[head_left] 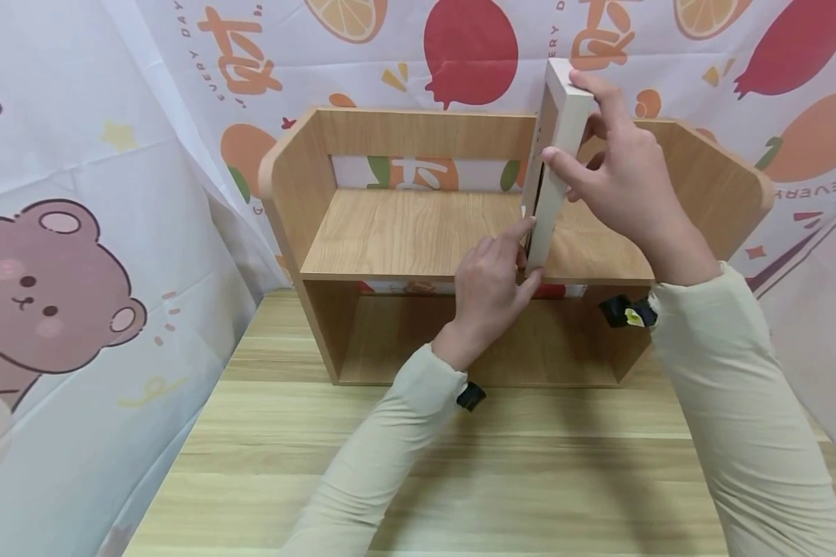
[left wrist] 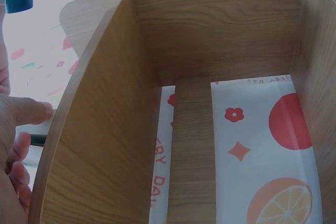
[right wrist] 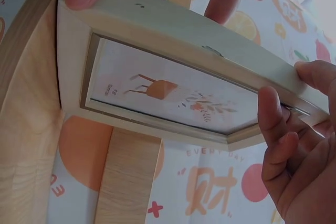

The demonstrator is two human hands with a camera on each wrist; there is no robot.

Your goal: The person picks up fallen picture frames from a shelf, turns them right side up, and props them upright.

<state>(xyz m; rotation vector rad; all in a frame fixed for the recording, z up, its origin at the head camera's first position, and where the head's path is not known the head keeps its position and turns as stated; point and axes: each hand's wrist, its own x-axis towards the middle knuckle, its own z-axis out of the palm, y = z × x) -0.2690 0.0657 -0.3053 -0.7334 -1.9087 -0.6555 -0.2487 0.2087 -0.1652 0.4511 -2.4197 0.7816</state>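
A cream-white picture frame (head_left: pixel 563 147) stands upright, edge-on, at the front of the upper board of a wooden desktop shelf (head_left: pixel 397 232). My right hand (head_left: pixel 630 174) grips its upper part, with the thumb on the near edge and the index finger at the top corner. Low on the frame, my left hand (head_left: pixel 491 282) holds the bottom end between thumb and fingers. In the right wrist view, the frame's glazed side shows a print (right wrist: pixel 163 90) of a plant in an orange pot. The left wrist view shows only part of the left hand (left wrist: pixel 21 114), beside the board's edge.
Below the upper board is a lower compartment (head_left: pixel 418 340). Side panels (head_left: pixel 296 178) and a back rail (head_left: pixel 425 133) bound the shelf, which stands on a wood-grain table (head_left: pixel 265 449). Fruit-print cloth (head_left: pixel 383 46) hangs behind, and a bear-print cloth (head_left: pixel 63 294) on the left.
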